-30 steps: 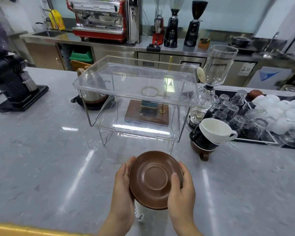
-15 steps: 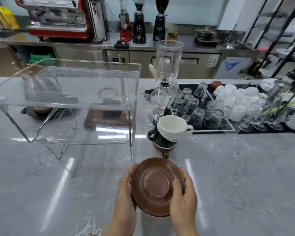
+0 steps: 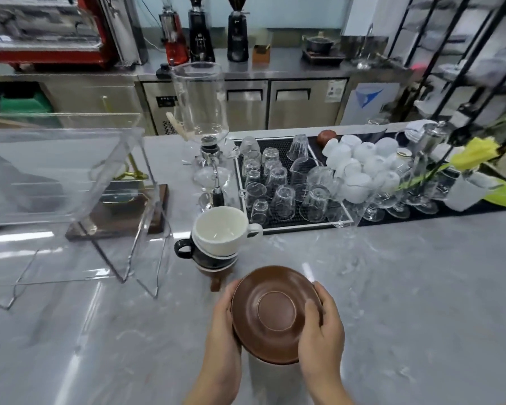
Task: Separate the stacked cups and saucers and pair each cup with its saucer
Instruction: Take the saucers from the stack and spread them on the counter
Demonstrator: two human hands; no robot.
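Held: round brown ceramic saucer (image 3: 276, 312), above the near grey marble counter (image 3: 406, 302).
Left hand (image 3: 224, 325): clamped on its left rim.
Right hand (image 3: 322, 331): clamped on its right rim.
Stack: white cup (image 3: 221, 230) atop black cup (image 3: 208, 254), just beyond the saucer.

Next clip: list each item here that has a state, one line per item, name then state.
Brown saucer: held off the counter, tilted, in both hands.
Left hand: gripping the saucer's left edge.
Right hand: gripping its right edge.
White cup: upright, empty, top of the stack.
Black cup: stacked under the white cup.
Brown cup: bottom of stack, mostly hidden.
Glasses: upside down on the black mat.
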